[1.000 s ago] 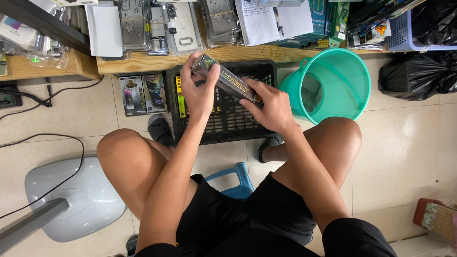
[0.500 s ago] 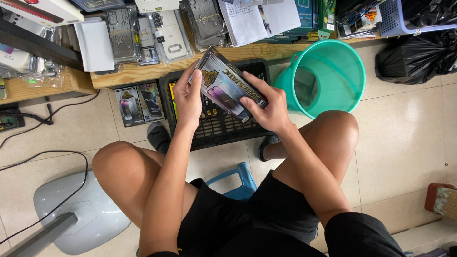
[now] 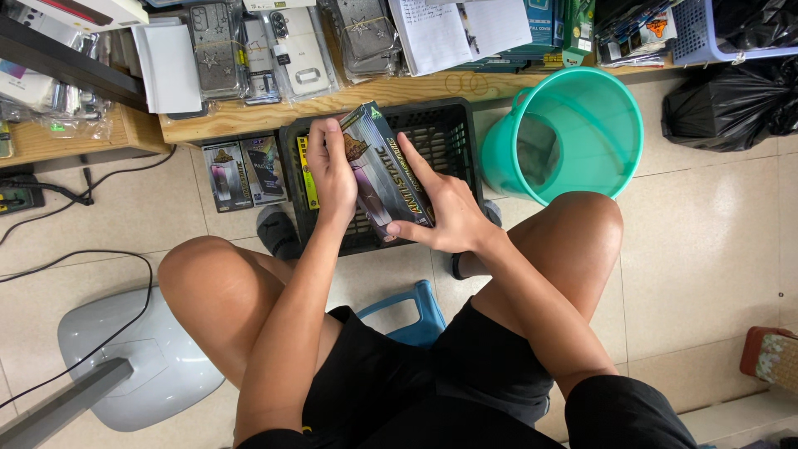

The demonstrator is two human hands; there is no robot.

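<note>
Fingers of left hand (image 3: 331, 170) and right hand (image 3: 445, 214) grip flat glossy box (image 3: 384, 169) above black lattice crate (image 3: 453, 137)

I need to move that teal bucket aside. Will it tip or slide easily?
The teal bucket looks like thin plastic with little inside, so probably light and easy to slide on the smooth tiled floor. Its narrower base could let it tip if pushed near the rim.

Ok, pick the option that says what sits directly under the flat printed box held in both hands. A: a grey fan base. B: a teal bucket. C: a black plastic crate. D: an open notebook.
C: the flat printed box, gripped by the left hand and right hand, is held over the black plastic crate; the teal bucket stands off to the side.
</note>
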